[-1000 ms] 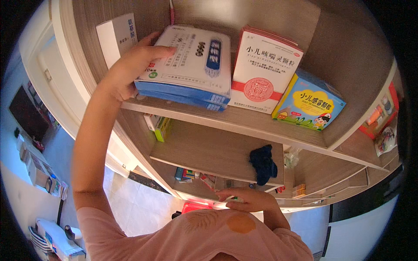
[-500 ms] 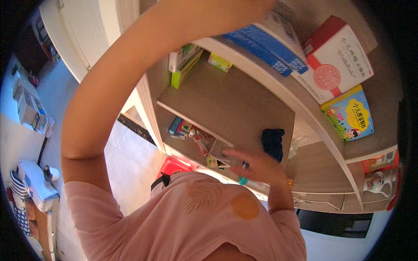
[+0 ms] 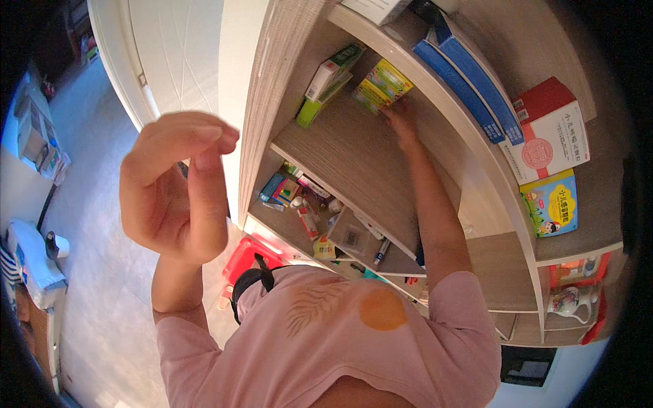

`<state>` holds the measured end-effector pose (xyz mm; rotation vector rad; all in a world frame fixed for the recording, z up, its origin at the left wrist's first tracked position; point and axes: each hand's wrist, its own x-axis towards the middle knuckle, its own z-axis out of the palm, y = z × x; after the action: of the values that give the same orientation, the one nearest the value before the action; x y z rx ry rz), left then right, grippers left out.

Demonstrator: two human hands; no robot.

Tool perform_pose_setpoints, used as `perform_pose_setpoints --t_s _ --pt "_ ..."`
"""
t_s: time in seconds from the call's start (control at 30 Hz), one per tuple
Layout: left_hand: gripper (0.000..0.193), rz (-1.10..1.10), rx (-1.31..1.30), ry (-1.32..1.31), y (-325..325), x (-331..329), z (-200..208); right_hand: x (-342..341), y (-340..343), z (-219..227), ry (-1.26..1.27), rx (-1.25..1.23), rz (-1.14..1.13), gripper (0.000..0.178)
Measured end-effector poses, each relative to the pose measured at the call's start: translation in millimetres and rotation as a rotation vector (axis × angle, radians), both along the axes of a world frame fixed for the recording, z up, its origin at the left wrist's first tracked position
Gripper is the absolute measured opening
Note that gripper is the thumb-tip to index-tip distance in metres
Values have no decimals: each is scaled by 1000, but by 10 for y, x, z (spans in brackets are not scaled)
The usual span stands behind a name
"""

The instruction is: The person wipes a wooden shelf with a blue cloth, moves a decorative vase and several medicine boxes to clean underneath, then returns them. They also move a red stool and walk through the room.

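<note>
My left hand (image 3: 178, 187) is raised close in front of the shelf unit's left side, fingers curled round to meet the thumb. Nothing shows inside that curl. My right hand (image 3: 401, 121) reaches deep into the middle compartment, its fingers at the near end of a small yellow box (image 3: 384, 83). They seem to close on its corner, though part of the grip is hidden. Another yellow-green face lies against this box, so there may be two. To the left of it, white and green boxes (image 3: 328, 81) stand against the compartment wall.
Blue folders (image 3: 469, 85), a red-and-white box (image 3: 552, 132) and a blue-yellow box (image 3: 551, 204) occupy the upper shelf. The compartment below holds a tube (image 3: 306, 217), a clear tray (image 3: 355, 234) and small packets. A red plastic item (image 3: 248, 262) is by the floor; a white door (image 3: 180, 58) stands left.
My left hand has come down from the upper shelf, fingers curled. My right hand has moved from the lower compartment up and inward to the yellow box.
</note>
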<state>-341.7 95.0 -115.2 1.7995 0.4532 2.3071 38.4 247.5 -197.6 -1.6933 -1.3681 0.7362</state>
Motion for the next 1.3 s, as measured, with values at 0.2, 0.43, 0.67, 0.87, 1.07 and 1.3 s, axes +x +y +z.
perform_pose_setpoints --t_s 0.2,0.43,0.67,0.87,1.07,1.3 --pt "10 32 -233 -23 -100 -157 -402 95 251 -298 95 161 -34 55" --pt "8 63 -377 -91 -176 -170 -604 73 278 -257 44 191 9 49" --pt "9 103 -393 -32 -191 -173 -661 166 312 -215 42 128 21 43" --pt "8 32 -410 -71 -158 -26 -676 359 466 -253 -156 46 100 53" --pt "9 -37 -418 -43 -135 123 -610 358 135 -116 -6 95 133 56" --pt "7 -176 -429 74 -12 426 -570 136 -990 342 174 -187 346 60"
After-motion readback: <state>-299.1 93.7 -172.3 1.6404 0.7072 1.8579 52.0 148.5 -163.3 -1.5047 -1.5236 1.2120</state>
